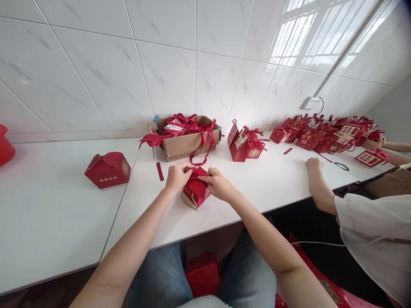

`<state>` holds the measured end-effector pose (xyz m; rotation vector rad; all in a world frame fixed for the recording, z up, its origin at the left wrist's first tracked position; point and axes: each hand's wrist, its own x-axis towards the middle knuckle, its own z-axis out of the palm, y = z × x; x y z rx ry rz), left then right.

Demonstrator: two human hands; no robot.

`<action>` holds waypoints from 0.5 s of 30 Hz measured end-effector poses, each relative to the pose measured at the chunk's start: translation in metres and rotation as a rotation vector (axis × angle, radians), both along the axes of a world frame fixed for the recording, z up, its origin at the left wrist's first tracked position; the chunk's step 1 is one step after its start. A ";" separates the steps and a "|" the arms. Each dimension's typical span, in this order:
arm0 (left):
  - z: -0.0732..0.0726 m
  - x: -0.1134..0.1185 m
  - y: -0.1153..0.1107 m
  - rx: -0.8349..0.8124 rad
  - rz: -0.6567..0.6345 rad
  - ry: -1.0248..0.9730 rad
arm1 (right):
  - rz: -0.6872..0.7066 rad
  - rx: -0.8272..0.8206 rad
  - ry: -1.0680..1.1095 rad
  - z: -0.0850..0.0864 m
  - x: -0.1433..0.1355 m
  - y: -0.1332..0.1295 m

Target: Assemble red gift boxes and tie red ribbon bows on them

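A small red gift box [194, 186] stands near the table's front edge, with a dark red ribbon [201, 193] around it and a gold twisted cord [189, 201] at its lower left. My left hand [177, 176] is closed on the ribbon at the top left of the box, thumb and fingers pinched. On the other side, my right hand [220, 184] has its index finger laid across the ribbon on top and its other fingers curled. The ribbon part between the two hands is partly hidden by the fingers.
Behind the box stands a cardboard box [184, 146] of red ribbons. A red box [109, 170] sits left, other red boxes [246, 145] back right. At the far right are many packed bags [313, 134] and another person's hand [314, 164].
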<state>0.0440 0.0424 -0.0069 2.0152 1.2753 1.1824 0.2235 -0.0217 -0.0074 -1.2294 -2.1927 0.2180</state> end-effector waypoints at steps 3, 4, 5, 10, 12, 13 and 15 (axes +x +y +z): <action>-0.004 0.001 0.000 0.005 0.039 0.001 | 0.002 0.009 0.006 -0.001 -0.001 0.000; -0.005 0.001 0.000 0.005 0.049 0.003 | 0.004 0.007 0.013 -0.001 -0.001 0.000; -0.005 0.001 0.001 0.005 0.057 0.004 | 0.009 0.003 0.021 0.000 -0.001 0.000; -0.003 0.002 0.000 -0.032 0.085 -0.007 | 0.029 -0.013 0.032 0.002 0.000 -0.002; -0.002 0.002 0.000 -0.051 0.093 -0.007 | 0.046 -0.011 0.031 0.003 0.001 -0.003; -0.001 0.002 0.000 -0.056 0.096 -0.006 | 0.054 -0.006 0.028 0.003 0.001 -0.003; -0.001 0.002 0.000 -0.062 0.099 -0.007 | 0.065 0.011 0.011 0.003 0.001 -0.003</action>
